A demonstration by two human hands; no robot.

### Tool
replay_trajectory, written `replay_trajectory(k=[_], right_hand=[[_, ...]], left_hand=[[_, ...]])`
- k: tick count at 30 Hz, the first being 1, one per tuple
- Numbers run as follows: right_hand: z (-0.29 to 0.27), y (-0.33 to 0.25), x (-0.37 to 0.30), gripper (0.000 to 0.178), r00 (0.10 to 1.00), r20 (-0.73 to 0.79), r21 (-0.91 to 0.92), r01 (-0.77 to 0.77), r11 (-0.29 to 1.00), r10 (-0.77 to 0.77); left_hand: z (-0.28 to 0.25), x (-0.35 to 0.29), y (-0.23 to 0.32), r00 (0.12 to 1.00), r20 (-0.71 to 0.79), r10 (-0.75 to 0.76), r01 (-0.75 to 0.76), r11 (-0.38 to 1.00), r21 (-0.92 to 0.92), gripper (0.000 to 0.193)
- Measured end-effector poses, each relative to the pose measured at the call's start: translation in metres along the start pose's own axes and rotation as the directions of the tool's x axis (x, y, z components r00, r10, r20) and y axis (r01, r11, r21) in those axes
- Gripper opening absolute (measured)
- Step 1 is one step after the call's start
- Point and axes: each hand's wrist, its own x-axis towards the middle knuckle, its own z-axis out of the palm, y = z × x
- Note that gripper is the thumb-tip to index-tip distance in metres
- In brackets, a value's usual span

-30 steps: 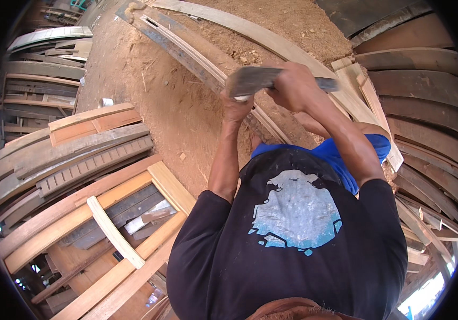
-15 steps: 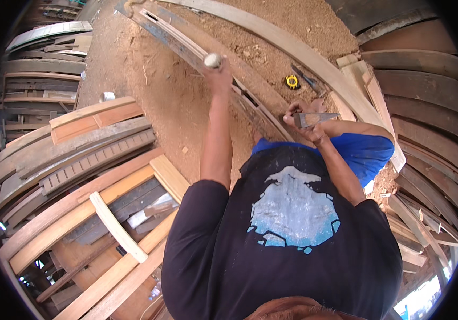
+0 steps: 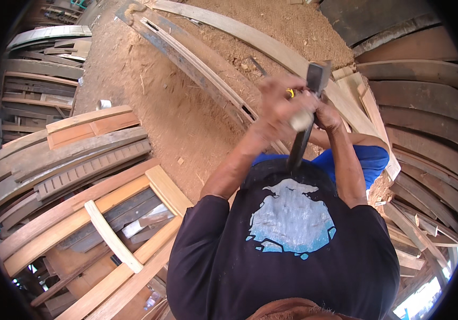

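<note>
My left hand (image 3: 282, 106), smeared by motion, is closed around a tool with a pale round end (image 3: 302, 121); the rest of that tool is hidden. Just right of it, my right hand (image 3: 329, 114) grips a hammer-like tool with a grey metal head (image 3: 318, 77). Its dark shaft slants down toward my shirt. The two hands are close together above my lap. In front of me lies a long timber piece (image 3: 199, 61) with a narrow groove and dark slots cut along it. A bit of yellow, probably the tape measure (image 3: 290, 93), shows past my left fingers.
A long pale board (image 3: 229, 26) runs beyond the grooved timber over sawdust-covered ground. Stacked planks (image 3: 420, 90) stand at the right. To the left are a wooden frame (image 3: 167, 192), piled boards (image 3: 79, 152) and a small white cup-like thing (image 3: 103, 104).
My left hand has come right and nearer from over the grooved timber to my right hand. The tool in my right hand has turned, its metal head now pointing away from me.
</note>
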Motion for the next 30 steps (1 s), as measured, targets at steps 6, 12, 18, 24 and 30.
replay_trajectory(k=[6,12,18,24,30], right_hand=[[-0.026,0.037,0.045,0.041,0.915,0.271,0.039,-0.32,0.947,0.298],[-0.027,0.035,0.12,0.048,0.924,-0.16,-0.879,-0.294,0.377,0.346],[0.037,0.036,0.155,0.057,0.965,-0.222,-0.922,-0.161,-0.352,0.14],[0.041,0.037,0.132,0.051,0.967,-0.24,-0.966,-0.23,-0.117,0.085],[0.046,0.043,0.045,0.071,0.972,-0.234,-0.94,-0.216,0.263,-0.037]], left_hand=[[0.033,-0.052,0.006,0.973,0.217,-0.079,0.074,0.997,0.031,0.06],[-0.026,-0.113,-0.092,0.703,0.64,-0.31,0.257,0.95,0.178,0.074],[-0.008,-0.182,-0.16,0.466,0.826,-0.317,-0.004,0.933,0.36,0.021],[-0.005,-0.163,-0.164,0.313,0.92,-0.235,-0.059,0.962,0.266,0.016],[0.006,-0.174,-0.182,0.335,0.939,-0.072,-0.062,0.993,0.098,0.016]])
